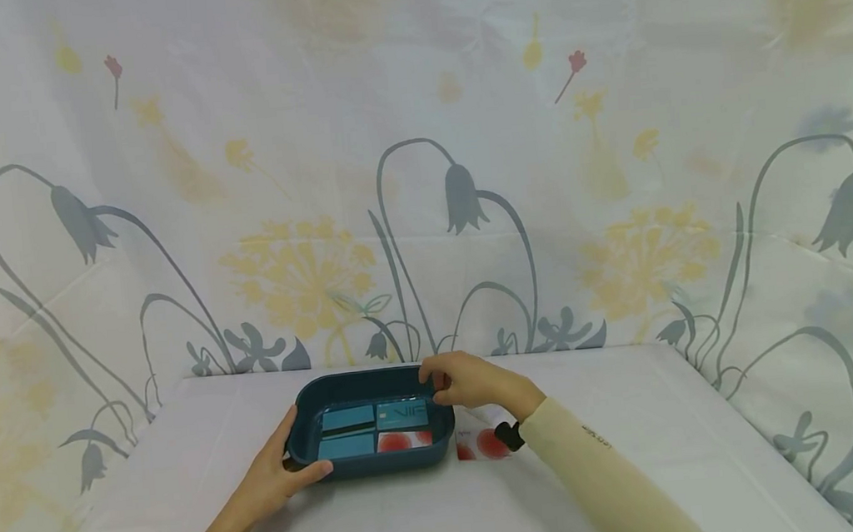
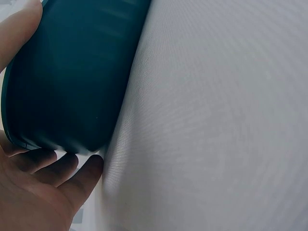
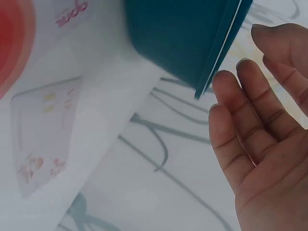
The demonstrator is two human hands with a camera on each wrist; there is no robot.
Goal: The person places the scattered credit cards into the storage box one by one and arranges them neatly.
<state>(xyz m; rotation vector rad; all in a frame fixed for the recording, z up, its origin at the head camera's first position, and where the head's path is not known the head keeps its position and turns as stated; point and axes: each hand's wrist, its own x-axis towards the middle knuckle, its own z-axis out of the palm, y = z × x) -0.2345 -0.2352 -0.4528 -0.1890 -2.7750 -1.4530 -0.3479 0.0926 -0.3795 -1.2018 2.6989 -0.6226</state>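
Four cards lie face-up or back-up, side by side in two rows, inside the dark teal tray (image 1: 373, 468), which sits on the white tabletop (image 1: 386, 520) near its back edge. Far row: blue striped card (image 1: 347, 429) left, blue chip card (image 1: 402, 414) right. Near row: plain blue card (image 1: 346, 447) left, red-circle card (image 1: 404, 440) right. Left hand (image 1: 273, 470) grasps the tray's left end, thumb at the near rim, fingers against the end wall. Right hand (image 1: 465, 380) is at the far right corner, fingers loosely bent, holding nothing; can't tell if it touches the rim. Just right of tray: loose red-patterned card (image 1: 478, 445), plus white VIP card (image 3: 45, 137) in the right wrist view. Flower-print backdrop (image 1: 428, 282) behind.
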